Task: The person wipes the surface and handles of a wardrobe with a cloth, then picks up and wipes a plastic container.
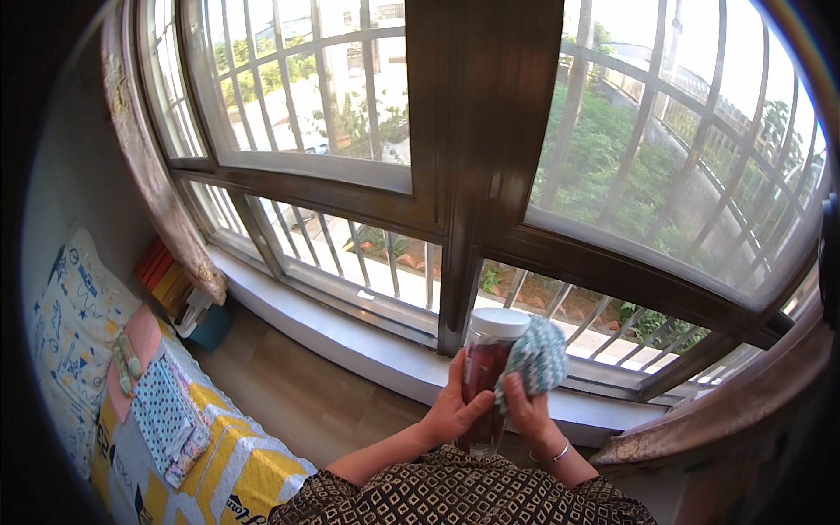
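Observation:
A clear jar [484,374] with a white screw lid and dark red contents stands upright in front of my chest. My left hand [457,405] is wrapped around the jar's left side, with the thumb across its front. In my right hand [527,408] is a teal and white knitted or crocheted cloth [539,357], bunched against the jar's upper right side, just below the lid. The right fingers behind the cloth are hidden. A bracelet circles my right wrist.
Beyond my hands are a white windowsill [328,336] and a dark-framed window [459,164] with metal bars outside. Curtains hang at both sides. At left lies a bed with a yellow patterned sheet [243,453] and folded fabric [161,410]; storage bins [210,326] stand beyond it.

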`<state>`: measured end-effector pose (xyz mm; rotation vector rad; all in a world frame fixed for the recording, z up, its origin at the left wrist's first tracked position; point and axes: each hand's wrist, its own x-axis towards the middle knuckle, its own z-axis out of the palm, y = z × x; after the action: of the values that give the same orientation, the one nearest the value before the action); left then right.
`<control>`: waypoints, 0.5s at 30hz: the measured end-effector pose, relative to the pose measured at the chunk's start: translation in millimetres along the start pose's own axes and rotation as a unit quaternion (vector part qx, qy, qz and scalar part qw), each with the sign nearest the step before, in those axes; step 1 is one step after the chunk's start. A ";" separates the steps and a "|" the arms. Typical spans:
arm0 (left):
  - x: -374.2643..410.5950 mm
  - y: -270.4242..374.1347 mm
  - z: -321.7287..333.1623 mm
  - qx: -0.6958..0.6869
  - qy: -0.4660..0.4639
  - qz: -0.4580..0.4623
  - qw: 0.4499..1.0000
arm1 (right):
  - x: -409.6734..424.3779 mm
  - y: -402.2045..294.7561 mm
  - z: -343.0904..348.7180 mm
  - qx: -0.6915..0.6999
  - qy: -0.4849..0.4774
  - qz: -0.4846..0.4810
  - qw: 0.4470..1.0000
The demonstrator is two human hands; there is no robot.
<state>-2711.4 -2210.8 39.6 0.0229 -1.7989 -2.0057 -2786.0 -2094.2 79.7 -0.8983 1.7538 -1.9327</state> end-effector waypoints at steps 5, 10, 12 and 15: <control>-3.3 19.2 4.2 0.108 -0.059 -0.059 0.991 | 29.2 6.1 -30.9 0.162 0.022 0.025 0.986; -8.6 20.0 5.1 0.139 -0.051 -0.101 0.984 | 40.5 12.1 -36.2 0.188 -0.011 -0.001 0.982; -11.1 12.8 5.5 0.102 -0.057 -0.108 0.987 | 38.0 24.0 -38.2 0.205 0.001 0.013 0.979; -11.4 -2.5 2.1 -0.039 -0.090 -0.127 0.987 | 29.9 26.9 -38.4 0.280 0.013 0.030 0.959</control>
<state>-2702.5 -2205.0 34.5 0.0514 -1.9063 -2.3228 -2837.3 -2089.6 58.8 -0.6036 1.1194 -2.2279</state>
